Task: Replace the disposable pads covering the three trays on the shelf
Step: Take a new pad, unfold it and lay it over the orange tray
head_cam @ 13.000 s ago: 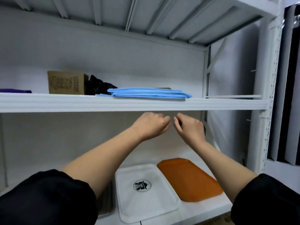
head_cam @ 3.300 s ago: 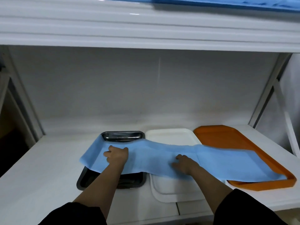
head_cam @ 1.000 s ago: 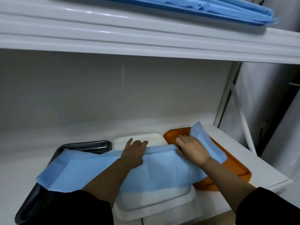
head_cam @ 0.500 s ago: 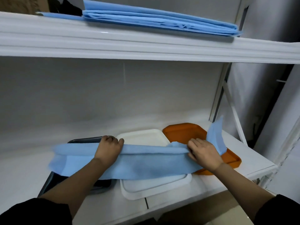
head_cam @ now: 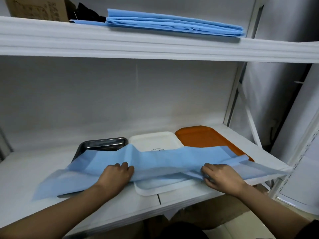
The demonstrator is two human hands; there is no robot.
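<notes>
My left hand lies on the blue pad, fingers curled at its folded near edge, gripping the sheet. My right hand pinches the same edge further along, fingers bent around the fold. The pad stretches across the lower shelf, rumpled, draped over the front parts of all three trays. The metal tray sits toward the shelf's left, the white tray beside it in the middle, the orange tray toward the right end. The pad's left corner spills onto the bare shelf; its right corner hangs past the shelf's front right corner. On the upper shelf a stack of folded pads lies near the right end, with a cardboard box at the left.
</notes>
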